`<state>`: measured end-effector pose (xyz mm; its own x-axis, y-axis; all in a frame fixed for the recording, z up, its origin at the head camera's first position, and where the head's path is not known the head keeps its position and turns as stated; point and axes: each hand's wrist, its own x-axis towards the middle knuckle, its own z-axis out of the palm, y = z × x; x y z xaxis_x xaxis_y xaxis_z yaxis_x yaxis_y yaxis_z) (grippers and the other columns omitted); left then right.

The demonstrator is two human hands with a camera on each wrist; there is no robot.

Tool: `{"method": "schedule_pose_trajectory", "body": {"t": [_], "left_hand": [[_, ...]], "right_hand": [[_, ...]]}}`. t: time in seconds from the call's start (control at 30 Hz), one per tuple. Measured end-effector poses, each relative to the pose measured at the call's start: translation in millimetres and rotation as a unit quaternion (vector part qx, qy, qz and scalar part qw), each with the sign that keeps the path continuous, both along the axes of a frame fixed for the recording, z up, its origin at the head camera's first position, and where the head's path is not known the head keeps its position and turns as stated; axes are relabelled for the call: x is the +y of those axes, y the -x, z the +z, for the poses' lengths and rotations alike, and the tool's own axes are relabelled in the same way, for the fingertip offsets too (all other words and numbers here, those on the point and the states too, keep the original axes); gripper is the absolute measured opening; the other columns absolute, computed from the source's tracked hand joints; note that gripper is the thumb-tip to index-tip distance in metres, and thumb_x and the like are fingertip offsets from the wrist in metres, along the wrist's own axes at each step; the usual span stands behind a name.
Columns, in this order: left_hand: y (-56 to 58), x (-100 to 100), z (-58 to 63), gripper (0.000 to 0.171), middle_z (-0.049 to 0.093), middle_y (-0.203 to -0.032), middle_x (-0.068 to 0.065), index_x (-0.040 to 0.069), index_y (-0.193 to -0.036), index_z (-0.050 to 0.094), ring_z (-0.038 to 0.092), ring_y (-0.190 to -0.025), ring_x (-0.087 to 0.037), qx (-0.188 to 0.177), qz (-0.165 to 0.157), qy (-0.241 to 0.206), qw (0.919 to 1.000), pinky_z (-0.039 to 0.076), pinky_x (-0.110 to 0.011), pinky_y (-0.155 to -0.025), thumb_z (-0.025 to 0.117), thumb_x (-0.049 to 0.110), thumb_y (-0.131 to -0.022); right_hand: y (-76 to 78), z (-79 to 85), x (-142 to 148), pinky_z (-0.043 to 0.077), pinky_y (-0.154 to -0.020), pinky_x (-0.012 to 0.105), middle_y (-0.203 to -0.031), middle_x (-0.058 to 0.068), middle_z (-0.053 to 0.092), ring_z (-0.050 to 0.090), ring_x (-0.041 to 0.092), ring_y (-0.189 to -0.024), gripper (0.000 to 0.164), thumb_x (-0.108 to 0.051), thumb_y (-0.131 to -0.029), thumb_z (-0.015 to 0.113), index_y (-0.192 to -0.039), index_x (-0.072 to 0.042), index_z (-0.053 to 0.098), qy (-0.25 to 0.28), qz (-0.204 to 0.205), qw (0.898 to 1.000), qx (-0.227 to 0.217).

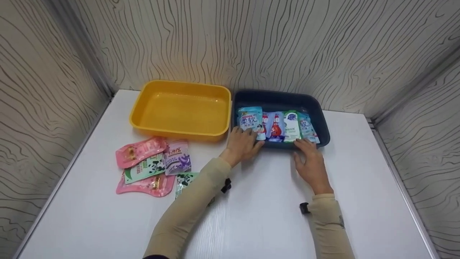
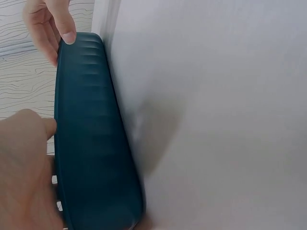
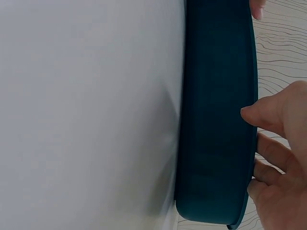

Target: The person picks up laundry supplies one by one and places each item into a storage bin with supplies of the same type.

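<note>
A dark blue bin (image 1: 276,98) stands at the back, a row of pouches leaning inside it. My left hand (image 1: 241,146) grips its near rim toward the left, fingers over the edge by a light blue pouch (image 1: 250,118). At the right end of that rim, my right hand (image 1: 312,166) holds on with the thumb (image 3: 254,114) outside and the fingers curled over the edge. Between the hands stand red-and-blue pouches (image 1: 276,126) and a white-and-green pouch (image 1: 291,127). Another light blue pouch (image 1: 306,126) is above the right fingertips.
A yellow bin (image 1: 179,131) with nothing in it stands left of the dark bin. In front lie pink pouches (image 1: 140,153), a green panda pouch (image 1: 147,168) and a purple pouch (image 1: 177,158). My left forearm partly covers another green pouch (image 1: 184,180). Patterned walls (image 1: 215,43) surround the white table (image 1: 266,216).
</note>
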<state>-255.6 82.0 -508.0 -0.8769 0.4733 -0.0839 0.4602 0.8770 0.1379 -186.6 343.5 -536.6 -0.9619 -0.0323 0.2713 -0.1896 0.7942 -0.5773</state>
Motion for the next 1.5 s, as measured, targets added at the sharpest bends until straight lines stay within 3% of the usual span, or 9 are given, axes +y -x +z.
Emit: {"method": "schedule_pose_trajectory", "body": {"t": [0.17,0.3,0.6,0.7,0.83,1.03,1.23,1.33,1.5], "left_hand": [[-8.0,-8,-0.1,0.061,0.059,-0.157,-0.008,0.014,-0.155,0.055,0.054,-0.144,-0.033,0.025,-0.023,-0.006,0.9994,0.034,-0.052,-0.129,0.04,0.055,-0.113],[-17.7,-22,0.9,0.056,0.056,-0.159,-0.008,0.014,-0.156,0.054,0.049,-0.149,-0.032,0.037,-0.036,-0.034,0.9981,0.029,-0.052,-0.132,0.053,0.046,-0.111],[-42.2,-65,1.1,0.062,0.039,-0.171,-0.008,0.014,-0.163,0.043,0.032,-0.161,-0.038,0.022,-0.032,-0.13,0.9907,0.026,-0.057,-0.132,0.061,0.037,-0.108],[-52.2,-83,0.6,0.061,0.043,-0.169,-0.008,0.013,-0.161,0.046,0.035,-0.159,-0.036,0.024,-0.022,-0.158,0.9869,0.028,-0.057,-0.131,0.063,0.035,-0.108],[-68.1,-107,-0.6,0.05,0.057,-0.156,-0.007,0.01,-0.151,0.057,0.048,-0.149,-0.031,0.025,-0.013,-0.201,0.9791,0.037,-0.052,-0.127,0.065,0.031,-0.107],[-83.7,-141,-3.6,0.038,0.068,-0.14,-0.011,0.004,-0.136,0.069,0.063,-0.131,-0.034,0.003,-0.016,-0.239,0.9709,0.05,-0.052,-0.116,0.067,0.026,-0.105],[-91.6,-163,-5.6,0.045,0.071,-0.132,-0.012,0.003,-0.132,0.07,0.067,-0.122,-0.034,-0.062,0.006,-0.214,0.9749,0.054,-0.053,-0.11,0.076,0.032,-0.098],[-96.5,-169,-6.2,0.052,0.072,-0.128,-0.012,0.004,-0.131,0.071,0.067,-0.119,-0.034,-0.081,-0.003,-0.179,0.9805,0.054,-0.052,-0.108,0.084,0.034,-0.09],[-104.3,-169,-5.3,0.064,0.071,-0.131,-0.008,0.009,-0.133,0.071,0.064,-0.122,-0.032,-0.112,-0.009,-0.097,0.989,0.051,-0.049,-0.113,0.09,0.035,-0.078]], "right_hand": [[-0.4,0.5,2,0.022,-0.131,0.061,-0.151,0.022,0.061,0.044,0.046,-0.152,0.043,0.003,-0.098,0.069,-0.141,0.002,0.066,0.0,0.007,1.0,0.019],[1.4,1.2,0,0.024,-0.131,0.061,-0.148,0.024,0.063,0.046,0.048,-0.149,0.042,0.003,-0.097,0.07,-0.138,0.004,0.067,0.0,0.01,0.999,0.037],[2.3,6.2,-9,0.02,-0.132,0.063,-0.152,0.022,0.06,0.042,0.046,-0.153,0.042,-0.007,-0.101,0.069,-0.142,0.0,0.065,-0.007,-0.001,1.0,-0.007],[5.2,10.5,-21,0.02,-0.132,0.063,-0.153,0.021,0.059,0.042,0.044,-0.153,0.042,-0.009,-0.102,0.068,-0.144,-0.001,0.064,-0.009,0.011,1.0,-0.015],[11.2,16.9,-45,0.026,-0.131,0.06,-0.157,0.018,0.056,0.042,0.039,-0.154,0.044,-0.011,-0.104,0.067,-0.147,-0.003,0.062,0.009,0.036,0.999,-0.021],[22.4,21.7,-85,0.037,-0.126,0.056,-0.151,0.019,0.061,0.05,0.038,-0.147,0.04,-0.005,-0.103,0.068,-0.142,0.0,0.066,0.041,0.093,0.994,0.031],[31.9,21.2,-130,0.04,-0.124,0.056,-0.143,0.02,0.066,0.057,0.039,-0.141,0.034,0.001,-0.102,0.066,-0.136,0.001,0.07,0.011,0.147,0.985,0.094],[35.8,20.6,-153,0.039,-0.126,0.055,-0.145,0.018,0.066,0.056,0.038,-0.142,0.036,0.0,-0.103,0.064,-0.139,-0.002,0.069,-0.023,0.17,0.98,0.103],[40.9,18.5,-184,0.032,-0.131,0.051,-0.157,0.013,0.058,0.048,0.034,-0.152,0.042,-0.006,-0.107,0.062,-0.148,-0.006,0.062,-0.067,0.195,0.975,0.08]]}}
